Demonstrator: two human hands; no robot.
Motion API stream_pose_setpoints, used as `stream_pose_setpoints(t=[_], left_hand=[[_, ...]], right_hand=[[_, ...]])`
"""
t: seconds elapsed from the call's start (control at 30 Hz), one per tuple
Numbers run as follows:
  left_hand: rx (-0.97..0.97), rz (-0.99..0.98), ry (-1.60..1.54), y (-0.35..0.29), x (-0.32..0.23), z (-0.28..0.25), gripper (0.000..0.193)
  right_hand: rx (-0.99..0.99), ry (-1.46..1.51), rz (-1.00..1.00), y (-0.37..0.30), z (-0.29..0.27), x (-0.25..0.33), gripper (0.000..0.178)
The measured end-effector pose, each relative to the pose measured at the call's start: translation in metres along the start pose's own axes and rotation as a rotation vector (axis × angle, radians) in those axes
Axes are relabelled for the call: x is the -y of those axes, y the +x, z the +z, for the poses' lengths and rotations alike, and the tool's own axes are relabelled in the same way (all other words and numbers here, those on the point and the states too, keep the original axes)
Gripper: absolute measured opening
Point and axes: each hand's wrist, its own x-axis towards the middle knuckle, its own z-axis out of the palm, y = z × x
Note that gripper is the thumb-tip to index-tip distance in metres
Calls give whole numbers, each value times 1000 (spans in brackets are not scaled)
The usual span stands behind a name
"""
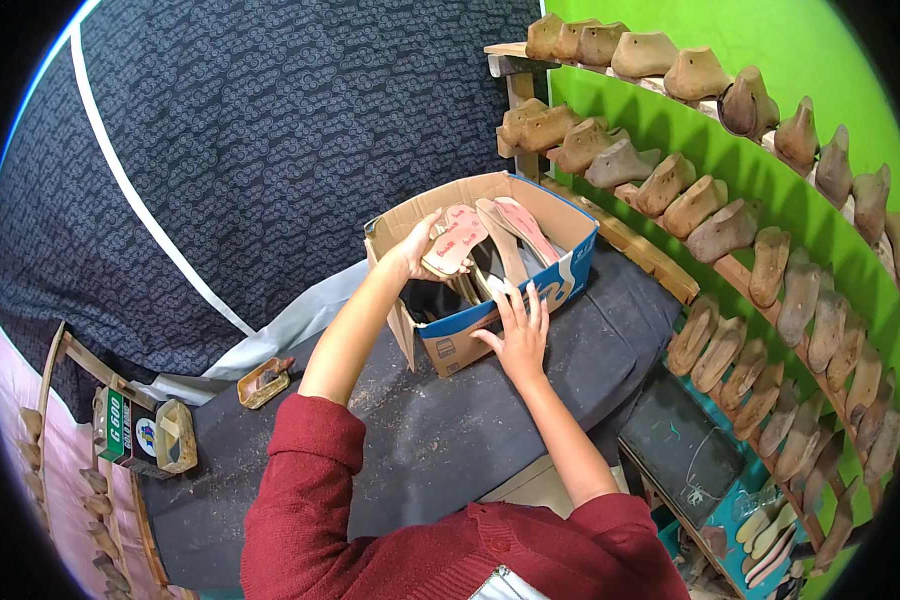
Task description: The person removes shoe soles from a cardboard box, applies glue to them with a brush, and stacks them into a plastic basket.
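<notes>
A cardboard box (450, 345) with blue trim stands open on the dark-covered table. Inside its left half, my left hand (417, 243) is closed around a shoe insole (458, 236) with a pale pink face and red print. More insoles lean in the box beside it, among them a tan insole (504, 245) and a pink insole (530, 232). Dark items lie lower in the box, too shaded to make out. My right hand (518, 335) rests at the near wall with its fingers spread over the rim, and no object shows in its grasp.
Wooden shoe lasts (694, 204) line the racks on the right. On the table (270, 480) are a small tray (264, 383) and, at the left, a green and black box (128, 432) beside a tan container (177, 437). A dark panel (682, 445) and loose insoles (767, 545) lie lower right.
</notes>
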Motion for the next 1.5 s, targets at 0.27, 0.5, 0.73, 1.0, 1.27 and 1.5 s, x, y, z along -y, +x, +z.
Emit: stream_pose_setpoints(t=[0.27, 0.5, 0.73, 1.0, 1.27, 1.5], left_hand=[[32, 141, 73, -64, -12, 29, 75], [38, 541, 183, -160, 16, 43, 67], [-243, 847, 135, -248, 96, 15, 64], [-371, 1054, 197, -307, 191, -19, 53], [-219, 824, 61, -357, 268, -60, 72], [-270, 612, 107, -387, 310, -101, 76]], right_hand=[[16, -15, 7, 4, -6, 3, 71], [79, 33, 37, 5, -9, 12, 77], [228, -32, 157, 9, -30, 45, 78], [387, 938, 177, -8, -18, 179, 45], [907, 1861, 923, -37, 10, 260, 45], [987, 2016, 1126, -82, 40, 282, 31]])
